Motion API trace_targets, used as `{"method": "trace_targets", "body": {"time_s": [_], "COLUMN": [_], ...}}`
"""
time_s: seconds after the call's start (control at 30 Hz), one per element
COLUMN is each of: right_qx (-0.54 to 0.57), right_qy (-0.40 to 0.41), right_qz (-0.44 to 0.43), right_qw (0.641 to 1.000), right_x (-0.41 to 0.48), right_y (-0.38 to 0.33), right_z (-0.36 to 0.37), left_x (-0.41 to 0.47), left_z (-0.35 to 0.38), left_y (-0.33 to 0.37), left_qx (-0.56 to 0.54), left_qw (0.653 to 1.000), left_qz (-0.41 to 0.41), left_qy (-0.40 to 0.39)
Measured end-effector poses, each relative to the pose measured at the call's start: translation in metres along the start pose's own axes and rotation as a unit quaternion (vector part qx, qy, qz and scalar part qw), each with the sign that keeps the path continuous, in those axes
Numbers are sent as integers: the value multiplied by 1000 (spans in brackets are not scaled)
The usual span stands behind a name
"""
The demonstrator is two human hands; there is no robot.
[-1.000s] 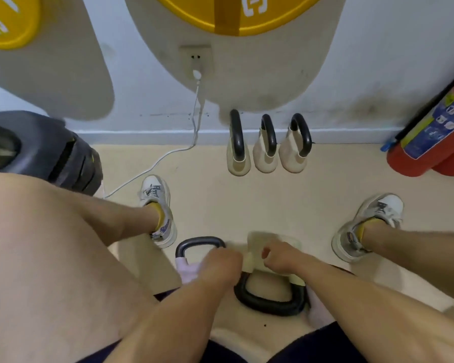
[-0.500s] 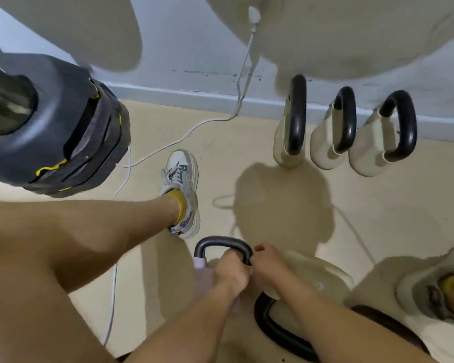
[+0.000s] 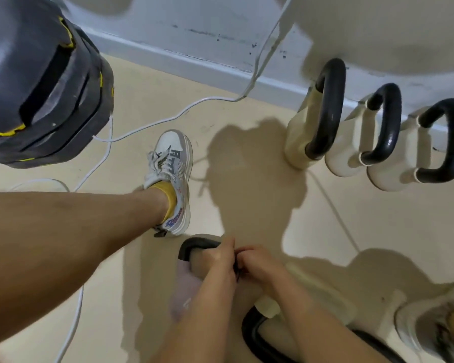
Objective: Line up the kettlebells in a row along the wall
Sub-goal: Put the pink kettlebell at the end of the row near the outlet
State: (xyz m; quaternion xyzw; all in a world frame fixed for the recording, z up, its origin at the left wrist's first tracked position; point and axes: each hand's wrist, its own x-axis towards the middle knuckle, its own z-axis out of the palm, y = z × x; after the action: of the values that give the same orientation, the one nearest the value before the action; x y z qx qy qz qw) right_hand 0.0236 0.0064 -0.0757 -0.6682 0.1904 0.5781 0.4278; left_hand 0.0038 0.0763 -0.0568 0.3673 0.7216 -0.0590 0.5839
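Observation:
Three cream kettlebells with black handles stand side by side against the wall at upper right: the first (image 3: 299,142), the second (image 3: 344,158) and the third (image 3: 393,174). Near the bottom centre a pale pink kettlebell (image 3: 184,297) sits on the floor with its black handle (image 3: 194,244) up. My left hand (image 3: 218,260) and my right hand (image 3: 257,265) are both closed around that handle, side by side. A cream kettlebell (image 3: 312,292) lies tipped to the right of it, its black handle (image 3: 254,336) toward me.
A stack of black weight plates (image 3: 42,82) fills the upper left. A white cable (image 3: 147,127) runs from the wall across the floor past my left shoe (image 3: 171,176). My right shoe (image 3: 435,328) is at the lower right.
The view has swung down and left, closer to the floor. Both hands moved from the two nearby kettlebells onto the pink kettlebell's handle and tightened there.

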Motion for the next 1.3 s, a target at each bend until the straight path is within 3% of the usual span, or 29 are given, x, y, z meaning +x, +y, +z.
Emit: {"method": "trace_targets", "body": {"time_s": [0.13, 0.37, 0.57, 0.7, 0.8, 0.87, 0.93, 1.03, 1.1, 1.17, 1.3], "right_qx": [10, -32, -155, -82, -74, -85, -134, -328, -392, -415, -445], "right_qy": [7, 35, 67, 104, 166, 234, 252, 228, 232, 256, 306], "right_qz": [-28, -44, -158, -149, -176, -247, -308, -271, -238, -223, -209], "right_qw": [1000, 998, 973, 980, 967, 936, 908, 876, 858, 844, 815], "right_x": [-18, -71, -92, -93, -101, -102, -97, -85, -80, -78, -68], "right_y": [-19, -45, -49, -41, -39, -40, -41, -37, -34, -33, -37], "right_z": [-2, -21, -25, -36, -51, -58, -63, -67, -67, -61, -55], "left_x": [1, -30, -47, -51, -46, -41, -38, -38, -36, -34, -32], "left_z": [-5, -13, -11, 11, 16, 15, 19, 25, 25, 21, 21], "left_y": [6, 11, 17, 17, 17, 21, 30, 45, 46, 39, 33], "left_qx": [56, 114, 210, 288, 398, 466, 527, 623, 643, 634, 628], "left_qw": [998, 983, 938, 894, 825, 774, 723, 616, 560, 533, 517], "left_qz": [36, 98, 206, 271, 362, 402, 420, 460, 511, 556, 580], "left_qy": [-11, -106, -184, -211, -171, -145, -153, -145, -109, -68, -46]}}
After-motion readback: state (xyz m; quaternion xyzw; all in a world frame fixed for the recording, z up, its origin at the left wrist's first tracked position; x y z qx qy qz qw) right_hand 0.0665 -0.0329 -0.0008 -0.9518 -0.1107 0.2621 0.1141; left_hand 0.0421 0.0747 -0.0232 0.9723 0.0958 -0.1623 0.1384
